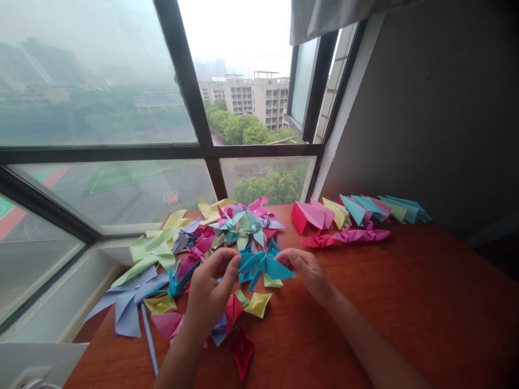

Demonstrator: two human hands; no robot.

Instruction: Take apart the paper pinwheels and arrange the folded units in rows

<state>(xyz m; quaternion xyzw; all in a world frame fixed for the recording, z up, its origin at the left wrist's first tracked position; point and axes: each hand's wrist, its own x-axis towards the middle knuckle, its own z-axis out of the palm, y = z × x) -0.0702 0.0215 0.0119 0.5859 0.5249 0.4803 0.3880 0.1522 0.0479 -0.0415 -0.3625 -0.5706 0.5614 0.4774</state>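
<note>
A blue folded-paper crane (265, 263) is held up over the table between my hands. My left hand (208, 289) pinches its left side between thumb and fingers. On the other side, the closed fingers of my right hand (310, 274) grip its right edge. Below and around it lie small folded-paper pieces: a yellow one (258, 304), a red one (234, 310) and a dark red boat-shaped one (243, 350) nearest me. My left hand and forearm hide part of the paper pile behind them.
Left on the brown table (344, 335) lie a lavender pinwheel (138, 292) on a stick, a pale green pinwheel (152, 253) and several other folded papers. Paper planes (320, 216) line the back right, behind magenta folded pieces (360, 234). Windows (206, 151) border the table.
</note>
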